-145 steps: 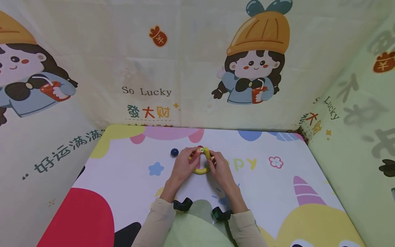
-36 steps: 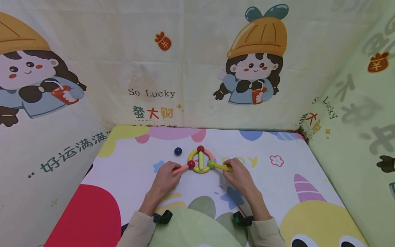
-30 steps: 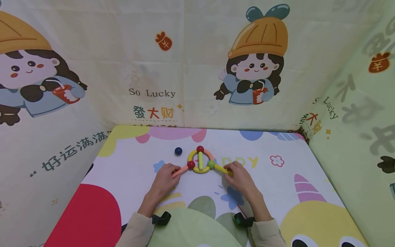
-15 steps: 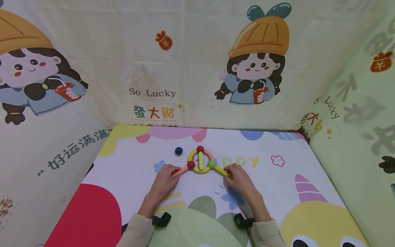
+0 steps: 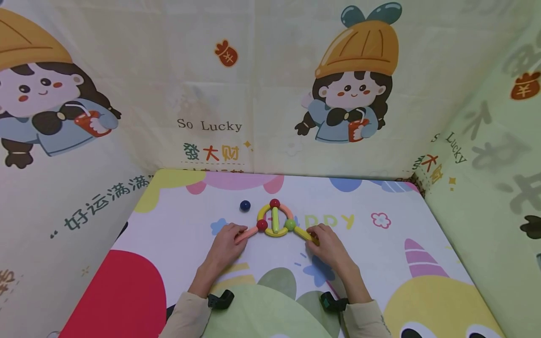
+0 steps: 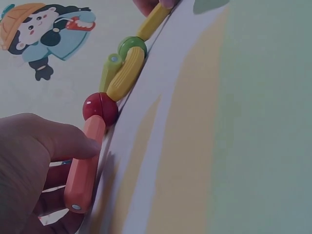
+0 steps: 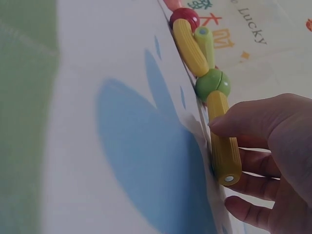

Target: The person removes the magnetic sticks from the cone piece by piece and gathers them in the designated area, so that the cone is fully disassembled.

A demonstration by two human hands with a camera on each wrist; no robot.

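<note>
A flat toy figure of rods and balls lies on the printed mat (image 5: 177, 234). Its ring has a red ball (image 5: 274, 203) at the top, a yellow curved rod (image 5: 275, 233) at the bottom and a light green rod (image 5: 275, 219) across the middle. My left hand (image 5: 235, 233) pinches an orange rod (image 5: 247, 233) that joins the left red ball (image 5: 262, 225); its thumb (image 6: 68, 141) lies on the orange rod (image 6: 85, 165). My right hand (image 5: 316, 233) pinches a yellow rod (image 5: 305, 234) that joins the green ball (image 5: 289, 225), with its thumb (image 7: 243, 119) on the yellow rod (image 7: 223, 146).
A loose dark blue ball (image 5: 245, 205) lies on the mat, left of the ring and behind my left hand. Cloth walls with cartoon prints (image 5: 355, 94) close in the mat at the back and on both sides.
Earlier both hands worked at the ring; now a rod sticks out on each side. Over the last second the yellow rod's outer end swung slightly towards me; the left hand stayed still.
</note>
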